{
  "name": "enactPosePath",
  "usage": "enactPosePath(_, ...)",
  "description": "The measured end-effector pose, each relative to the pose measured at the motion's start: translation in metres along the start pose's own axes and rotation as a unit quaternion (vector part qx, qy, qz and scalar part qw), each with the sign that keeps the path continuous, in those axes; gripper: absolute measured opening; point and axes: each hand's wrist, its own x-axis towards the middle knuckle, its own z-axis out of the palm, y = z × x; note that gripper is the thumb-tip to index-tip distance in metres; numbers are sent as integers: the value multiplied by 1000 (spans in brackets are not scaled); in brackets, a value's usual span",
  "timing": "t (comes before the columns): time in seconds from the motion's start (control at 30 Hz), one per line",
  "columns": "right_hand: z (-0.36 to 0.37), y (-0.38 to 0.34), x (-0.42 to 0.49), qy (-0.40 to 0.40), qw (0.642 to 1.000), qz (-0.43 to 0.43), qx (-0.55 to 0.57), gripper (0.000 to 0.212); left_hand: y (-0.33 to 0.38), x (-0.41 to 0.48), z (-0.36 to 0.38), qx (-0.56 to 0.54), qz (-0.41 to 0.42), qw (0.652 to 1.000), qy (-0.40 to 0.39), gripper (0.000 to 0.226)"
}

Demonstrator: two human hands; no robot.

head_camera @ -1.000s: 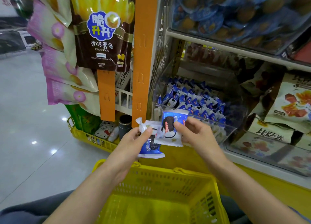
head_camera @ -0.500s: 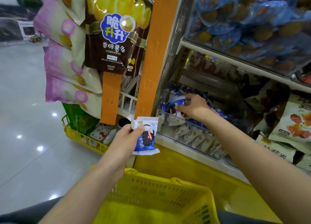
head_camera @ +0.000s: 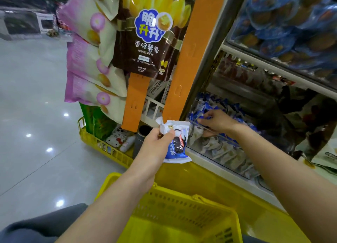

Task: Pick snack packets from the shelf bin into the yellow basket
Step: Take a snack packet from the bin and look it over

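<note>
1. We hold a blue-and-white snack packet in our left hand, just beyond the far rim of the yellow basket. A crimped white wrapper end shows beside it, so a second packet may share the grip.
2. We judge this hand to be the collecting one. It is parked close to the shelf bin, so a fresh packet needs only a short pass across.
3. The yellow basket sits low and near us, beneath both forearms, with its mouth open upward. No packet lies on the part of its floor we can see, so the drop is not yet made.
4. The shelf bin is a clear-walled tub on the lower shelf, heaped with like packets. Its see-through front shows the stock.
5. Our left thumb presses on the packet's upper face with the fingers wrapped behind. The packet hangs down, slightly tilted, and the forearm rises from the lower left.
6. Our right hand reaches over the bin's front edge, palm down. Its curled fingers and thumb pinch a blue packet on the pile.
7. We judge that the next move is to lift that packet clear of the front edge.
</note>
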Motion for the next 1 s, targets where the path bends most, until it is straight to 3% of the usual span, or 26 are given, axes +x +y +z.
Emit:
enactPosePath(0.1, 0, -4, -6, 40, 998, 5, -42, 28, 1, -2, 2, 7, -5, 1000, -3, 28)
enactPosePath(0.17, -1, -9, -14, 116, 989, 6, -94, 28, -1, -4, 2, 11, -6, 1000, -8, 24)
enactPosePath(0.23, 0, -12, -28, 215, 970, -48, -98, 24, -4, -6, 3, 22, -2, 1000, -17, 15)
enactPosePath(0.3, 6, -12, -52, 262, 953, -150, -33, 20, -7, -7, 4, 50, 4, 999, -22, 10)
enactPosePath(0.37, 17, -9, -80, 224, 951, -209, 50, 19, -11, -9, 5, 78, 10, 997, -28, 11)
enactPosePath(0.5, 47, 8, -118, 91, 967, -203, 124, 13, -22, -13, 9, 121, 1, 991, -56, 11)
enactPosePath(0.57, 56, 18, -125, 93, 965, -196, 148, 5, -29, -15, 11, 149, 5, 986, -67, 17)
enactPosePath(0.73, 63, 39, -128, 99, 962, -183, 178, 21, -39, -19, 19, 224, 97, 969, -39, 12)
enactPosePath(0.8, 66, 45, -127, 97, 962, -188, 172, 24, -39, -19, 20, 224, 111, 968, -12, 4)
enactPosePath(1.0, 70, 50, -126, 124, 961, -194, 153, 26, -42, -18, 22, 164, 87, 982, 25, 21)
